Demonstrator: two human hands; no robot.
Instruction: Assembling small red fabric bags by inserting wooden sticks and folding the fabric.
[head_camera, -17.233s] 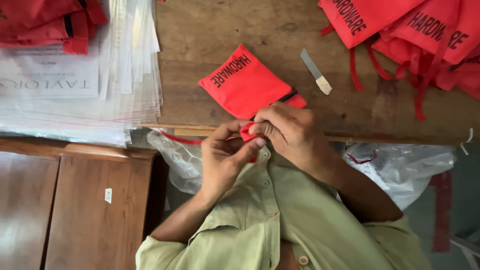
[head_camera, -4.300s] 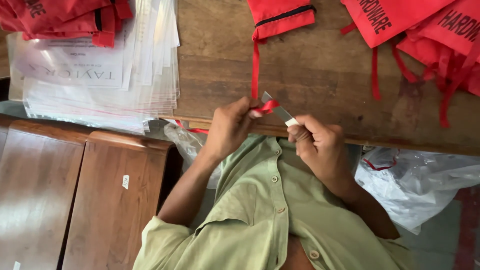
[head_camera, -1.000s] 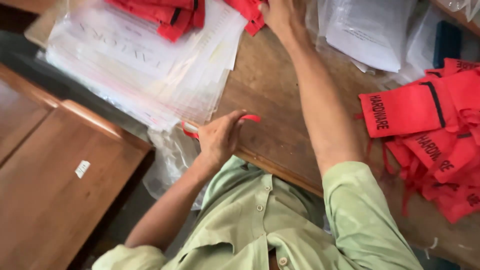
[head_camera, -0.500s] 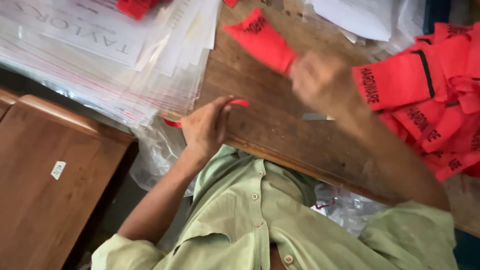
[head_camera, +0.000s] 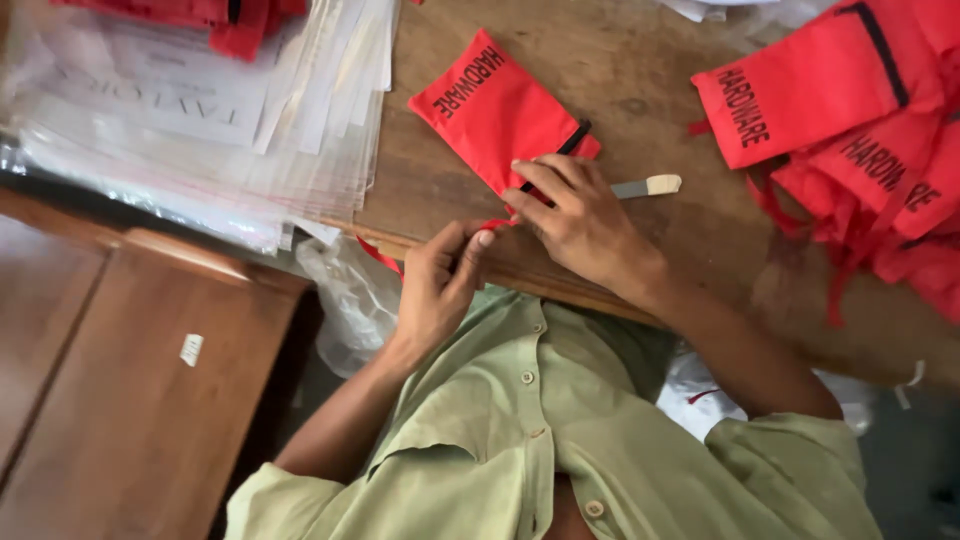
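In the head view, the right hand (head_camera: 580, 225) lies flat with its fingers spread on the near end of a red pouch (head_camera: 495, 110), pressing it onto the wooden table (head_camera: 660, 80). The pouch's long side runs up and away to the left from that hand, so the right hand is the nearer one. The left hand (head_camera: 440, 285) sits just below at the table edge, pinching the pouch's thin red drawstring (head_camera: 385, 262), with a small flat tool (head_camera: 645, 186) just right of the right hand and a stack of clear bags (head_camera: 200, 110) far up on the left.
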